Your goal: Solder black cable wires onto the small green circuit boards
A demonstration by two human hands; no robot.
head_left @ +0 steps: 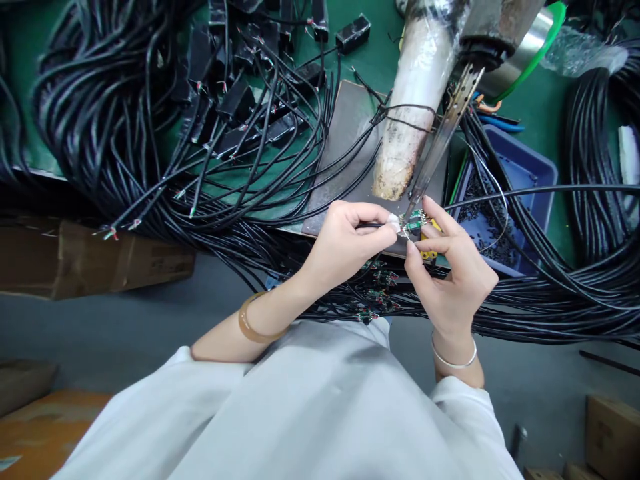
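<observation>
My left hand (345,237) is closed, its thumb and forefinger pinching a black cable close to its end; something white covers a fingertip. Just to the right of that pinch lies a small green circuit board (415,220) with a row of metal pins. The tip of a soldering iron (434,157), coming down from above, meets or nearly meets the board's left side. My right hand (453,267) pinches a thin strand of solder wire (506,213) between thumb and finger, with the strand's end at the board. Another right finger stretches behind the board near its pins.
A pale pipe (413,100) wrapped in plastic hangs over the grey plate (345,147). Black cable bundles (105,87) crowd the left and the front edge. At right are a blue bin (543,167) of small black pieces and a green-rimmed spool (520,60).
</observation>
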